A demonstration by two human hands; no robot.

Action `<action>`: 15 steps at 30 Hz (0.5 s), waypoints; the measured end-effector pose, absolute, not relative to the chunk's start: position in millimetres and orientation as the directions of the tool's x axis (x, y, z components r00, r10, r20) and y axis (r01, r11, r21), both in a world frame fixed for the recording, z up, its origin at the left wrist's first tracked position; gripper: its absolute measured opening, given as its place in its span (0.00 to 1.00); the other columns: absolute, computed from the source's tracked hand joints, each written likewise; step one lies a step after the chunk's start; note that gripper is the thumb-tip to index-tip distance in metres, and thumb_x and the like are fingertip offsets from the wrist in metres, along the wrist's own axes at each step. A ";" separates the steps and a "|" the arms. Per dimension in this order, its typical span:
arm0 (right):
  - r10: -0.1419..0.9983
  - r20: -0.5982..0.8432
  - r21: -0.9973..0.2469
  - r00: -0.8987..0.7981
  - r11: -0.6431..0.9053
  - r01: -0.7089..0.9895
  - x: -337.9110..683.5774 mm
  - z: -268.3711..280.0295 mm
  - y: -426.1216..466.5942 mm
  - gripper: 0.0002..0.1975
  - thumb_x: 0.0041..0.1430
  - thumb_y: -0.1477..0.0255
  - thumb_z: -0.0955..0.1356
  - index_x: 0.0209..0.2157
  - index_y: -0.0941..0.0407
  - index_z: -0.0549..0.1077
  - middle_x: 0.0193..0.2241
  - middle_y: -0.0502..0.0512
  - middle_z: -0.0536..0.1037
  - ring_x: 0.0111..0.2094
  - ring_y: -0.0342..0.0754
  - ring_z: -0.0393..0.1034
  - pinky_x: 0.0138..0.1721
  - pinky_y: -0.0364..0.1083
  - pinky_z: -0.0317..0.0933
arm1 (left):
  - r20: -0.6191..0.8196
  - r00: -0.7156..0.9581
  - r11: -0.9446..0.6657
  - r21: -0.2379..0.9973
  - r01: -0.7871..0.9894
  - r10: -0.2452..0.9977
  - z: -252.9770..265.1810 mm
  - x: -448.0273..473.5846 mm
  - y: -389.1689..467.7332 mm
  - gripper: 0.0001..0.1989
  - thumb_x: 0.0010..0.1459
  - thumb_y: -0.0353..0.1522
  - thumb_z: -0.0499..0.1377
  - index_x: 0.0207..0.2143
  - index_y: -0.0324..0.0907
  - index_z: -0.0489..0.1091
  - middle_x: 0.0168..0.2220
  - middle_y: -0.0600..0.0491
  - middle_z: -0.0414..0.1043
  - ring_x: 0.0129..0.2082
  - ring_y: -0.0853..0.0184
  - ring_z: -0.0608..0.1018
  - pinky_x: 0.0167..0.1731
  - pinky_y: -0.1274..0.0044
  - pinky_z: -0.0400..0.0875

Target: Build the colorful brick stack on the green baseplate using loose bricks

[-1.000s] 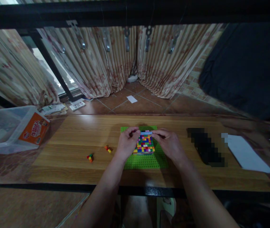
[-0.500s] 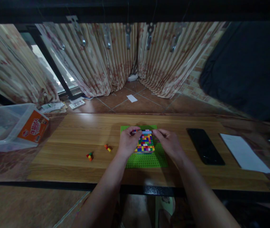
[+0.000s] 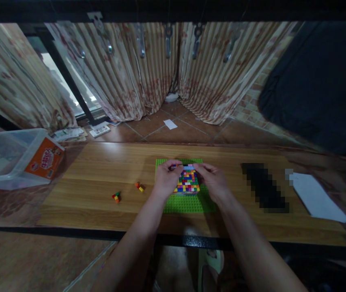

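Observation:
A block build of many small coloured toy bricks (image 3: pixel 188 183) stands on a green studded baseplate (image 3: pixel 188 207). My left hand (image 3: pixel 167 177) is closed at the build's back left, its thumb on top and its fingers curled behind. A pale blue-white strip (image 3: pixel 188 167) shows along the back edge between my two thumbs. At the back right corner, my right hand (image 3: pixel 213 178) presses with thumb and fingertips drawn together. My fingers cover part of the build's left side and back corners.
Two small clusters of bricks, one orange and yellow (image 3: pixel 139 187), one red, green and orange (image 3: pixel 116 197), lie on the wooden table (image 3: pixel 93 170). A blurred-out black object (image 3: pixel 265 187) and white paper (image 3: pixel 319 196) lie right. A clear plastic bin (image 3: pixel 11 158) stands left.
My right fingertips have moved slightly left, over the build's back right corner. My left hand keeps its place on the build. The whole view has shifted a little.

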State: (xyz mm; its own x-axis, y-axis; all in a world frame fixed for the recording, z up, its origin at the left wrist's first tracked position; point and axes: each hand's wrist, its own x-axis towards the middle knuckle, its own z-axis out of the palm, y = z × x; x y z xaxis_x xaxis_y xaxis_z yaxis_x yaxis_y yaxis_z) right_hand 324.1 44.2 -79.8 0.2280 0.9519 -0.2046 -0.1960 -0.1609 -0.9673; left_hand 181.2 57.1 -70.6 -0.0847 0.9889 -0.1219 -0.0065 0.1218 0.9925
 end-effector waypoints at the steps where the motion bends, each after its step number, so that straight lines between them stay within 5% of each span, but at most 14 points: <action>1: 0.950 -0.204 -0.967 0.235 -0.159 -0.197 323.7 -80.1 44.5 0.17 0.38 0.58 0.77 0.28 0.56 0.80 0.25 0.51 0.80 0.25 0.44 0.71 0.28 0.43 0.64 | -0.124 -0.088 0.124 0.992 -0.008 0.988 -70.6 181.7 57.0 0.06 0.47 0.30 0.62 0.30 0.40 0.77 0.20 0.58 0.69 0.22 0.73 0.69 0.26 0.80 0.65; 15: 0.964 -0.105 -0.994 0.246 -0.104 -0.018 330.2 -94.0 45.5 0.19 0.44 0.56 0.75 0.33 0.56 0.81 0.29 0.53 0.83 0.29 0.49 0.75 0.33 0.47 0.69 | -0.129 -0.136 0.127 0.992 -0.028 0.982 -80.4 187.9 58.1 0.06 0.47 0.27 0.61 0.29 0.41 0.77 0.21 0.58 0.70 0.22 0.72 0.69 0.26 0.79 0.64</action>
State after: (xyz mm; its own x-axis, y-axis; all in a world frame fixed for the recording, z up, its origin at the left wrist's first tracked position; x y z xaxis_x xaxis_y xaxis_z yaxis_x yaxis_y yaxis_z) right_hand 330.2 45.5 -94.0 0.2461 0.9636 -0.1047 -0.0175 -0.1035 -0.9945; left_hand 187.9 58.1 -80.4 -0.1361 0.9822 -0.1293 -0.0278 0.1267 0.9915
